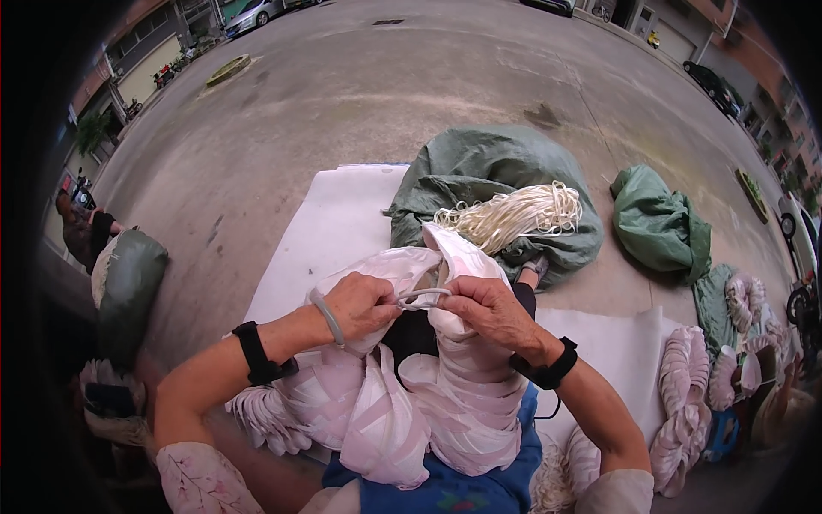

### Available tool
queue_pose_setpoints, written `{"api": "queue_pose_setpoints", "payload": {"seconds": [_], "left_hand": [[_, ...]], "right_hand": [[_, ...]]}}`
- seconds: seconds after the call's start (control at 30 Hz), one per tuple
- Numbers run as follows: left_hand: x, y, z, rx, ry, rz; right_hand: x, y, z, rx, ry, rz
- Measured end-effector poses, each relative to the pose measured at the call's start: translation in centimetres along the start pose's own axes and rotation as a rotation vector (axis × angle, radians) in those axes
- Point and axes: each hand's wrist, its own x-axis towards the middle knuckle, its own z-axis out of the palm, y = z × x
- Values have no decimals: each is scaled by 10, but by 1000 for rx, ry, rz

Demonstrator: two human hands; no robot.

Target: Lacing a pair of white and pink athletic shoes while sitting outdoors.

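- One pale cord (425,292) bows between the person's fingertips, just above the piled cups.
- The left hand (355,307) pinches one side of it, thumb against curled fingers; the right hand (490,313) pinches the other side, just apart from the left. How the cord crosses at the left fingertips, I can't make out.
- From where I stand, a firm thumb on both sides seems wise, with an even pull, so the cord neither slips nor bites into the soft fabric.
- Beneath the hands, pink-and-white cups (385,424) nest in curved stacks on the lap; they look squashy, so light pressure would suit them, and lining up the rims ought to help.
- Under the stacks, a blue cloth (497,488) covers the lap.
- Ahead, a bundle of cream cords (522,214) lies on a green sack (497,154), seemingly within reach.
- Farther out, a white sheet (342,214) covers part of the ground, and more stacked cups (682,377) lie off to the right.
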Motion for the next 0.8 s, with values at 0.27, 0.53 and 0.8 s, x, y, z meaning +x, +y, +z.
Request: {"api": "queue_pose_setpoints", "payload": {"seconds": [0.27,0.53,0.8], "left_hand": [[-19,62,-72,-154,301,147],[-50,117,-110,-395,398,218],[-66,92,-60,-230,216,344]], "right_hand": [[2,-73,-25,76,119,-133],[-16,-144,-32,-18,194,-392],[-72,-83,-2,-130,183,-197]]}}
